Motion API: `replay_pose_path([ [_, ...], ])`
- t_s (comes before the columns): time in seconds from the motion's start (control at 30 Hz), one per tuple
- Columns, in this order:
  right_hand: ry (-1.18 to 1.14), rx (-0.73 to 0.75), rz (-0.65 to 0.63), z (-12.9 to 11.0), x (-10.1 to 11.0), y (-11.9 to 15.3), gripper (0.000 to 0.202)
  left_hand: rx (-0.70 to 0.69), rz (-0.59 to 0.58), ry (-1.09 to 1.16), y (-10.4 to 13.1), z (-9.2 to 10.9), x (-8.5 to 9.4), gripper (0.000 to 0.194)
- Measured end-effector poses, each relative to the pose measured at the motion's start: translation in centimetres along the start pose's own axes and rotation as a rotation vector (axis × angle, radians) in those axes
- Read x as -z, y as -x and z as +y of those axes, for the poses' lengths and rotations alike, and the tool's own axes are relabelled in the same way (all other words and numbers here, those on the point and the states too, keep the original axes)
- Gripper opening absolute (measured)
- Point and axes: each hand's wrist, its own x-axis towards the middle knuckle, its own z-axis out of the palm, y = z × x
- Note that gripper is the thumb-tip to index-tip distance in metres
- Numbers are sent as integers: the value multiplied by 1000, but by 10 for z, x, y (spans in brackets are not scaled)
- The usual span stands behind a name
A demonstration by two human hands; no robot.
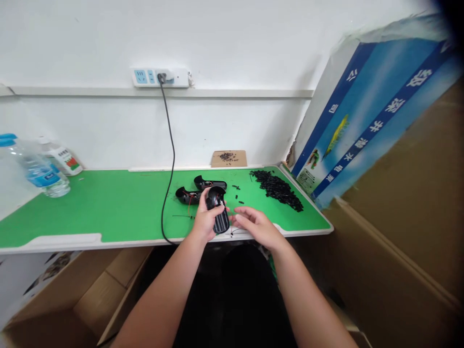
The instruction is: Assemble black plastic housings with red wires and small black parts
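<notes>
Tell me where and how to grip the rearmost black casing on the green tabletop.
Best, I think, by the straight right end of the rearmost casing, coming from the right: that end points right, wires show left of it, and the left hand with the held casing crowds the near side.

Two shells (186,196) lie on a table (123,205) behind another shell (221,223) in the left hand (205,221), bottles (46,178) left, a heap (278,188) right.

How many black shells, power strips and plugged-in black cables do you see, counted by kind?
Black shells: 3 (1 in the left hand, 2 on the green table)
Power strips: 1
Plugged-in black cables: 1
Total: 5
</notes>
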Motion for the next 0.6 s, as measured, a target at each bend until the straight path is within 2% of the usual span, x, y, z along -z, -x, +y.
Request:
replay_pose_path([
  [0.13,196,46,-16,-1,-16,12,55,-28,-8,9,0,-1,0,86],
  [0.2,301,75,25,0,-24,13,58,-34,-8,4,1,0,0,86],
  [0.3,393,97,130,0,-31,11,51,-34,9,-11,2,0,-1,87],
  [0.43,220,102,214,-7,-29,9,39,-46,34,-30,1,1,-1,89],
  [0.6,43,153,133,-32,-29,2,33,-92,56,-75,-2,0,1,86],
])
